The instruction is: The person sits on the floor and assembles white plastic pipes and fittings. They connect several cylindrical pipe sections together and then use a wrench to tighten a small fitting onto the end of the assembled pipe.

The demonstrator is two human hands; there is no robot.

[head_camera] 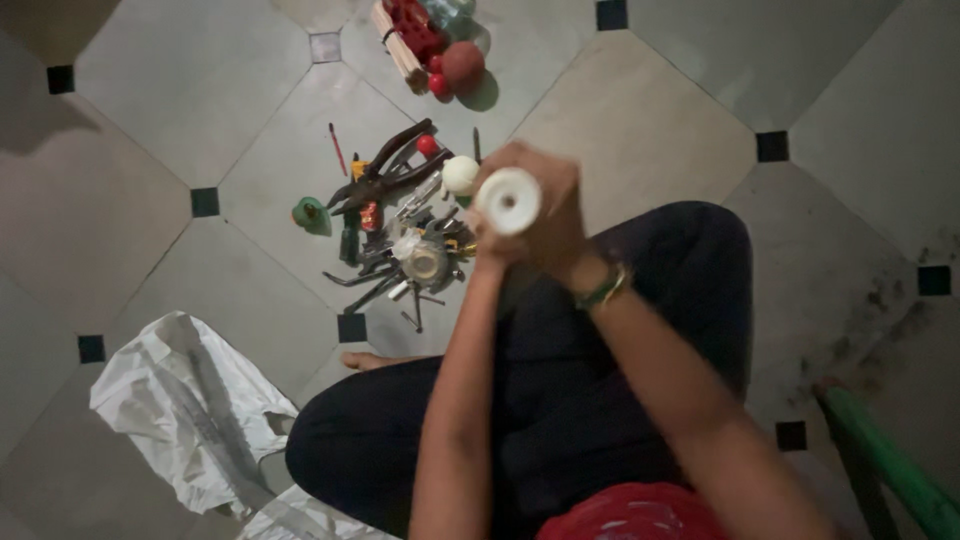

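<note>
Person seen from above. Both forearms (480, 400) are bare, with no sleeves reaching into view. The right wrist carries a narrow band (603, 288), dark green with a gold-coloured edge. The legs are covered by loose black trousers (610, 330), plain and unpatterned, with soft folds at the knee. One bare foot (372, 359) shows beside the trouser leg. At the lower edge a red garment (632, 512) with a faint darker pattern covers the torso.
</note>
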